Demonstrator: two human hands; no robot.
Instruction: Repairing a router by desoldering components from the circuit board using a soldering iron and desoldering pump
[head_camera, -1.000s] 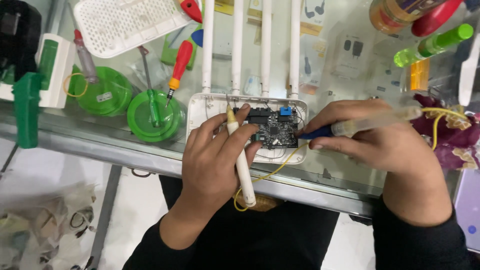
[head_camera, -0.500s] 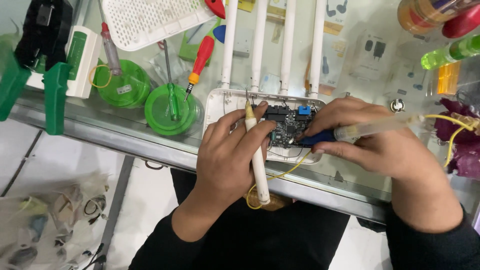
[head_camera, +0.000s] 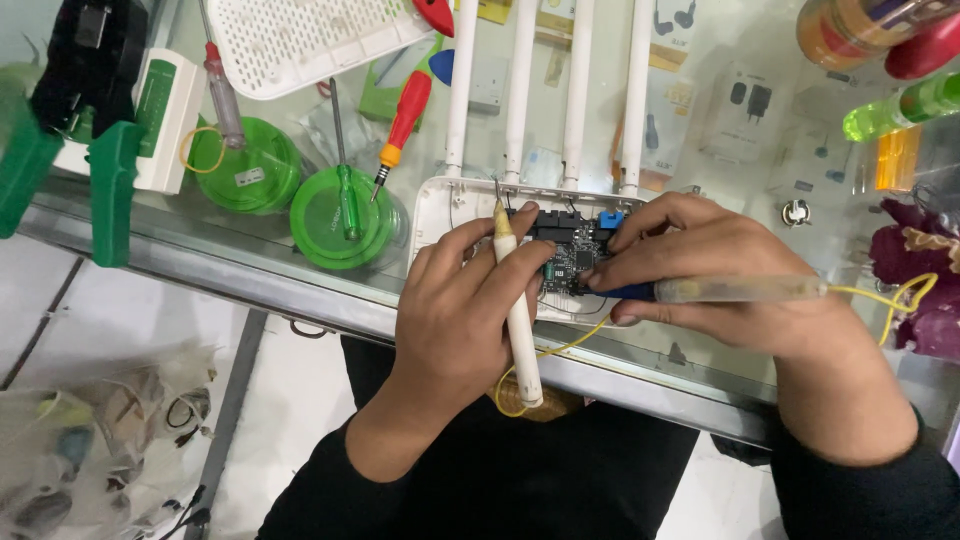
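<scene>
An opened white router with several upright antennas lies on a glass counter, its black circuit board exposed. My left hand grips a cream pen-shaped probe, tip at the board's left edge. My right hand holds a second probe with a blue tip and clear handle, pointing left onto the board. Thin yellow wires trail from both probes.
Two green round lids with a screwdriver lie to the left, a red-handled screwdriver behind them. A white perforated router cover sits at the back. Green-handled pliers hang over the counter's left edge. Bottles and purple flowers crowd the right.
The view has shifted, so everything sits further right and lower in frame. Both hands stay on the board with their probes in nearly the same pose.
</scene>
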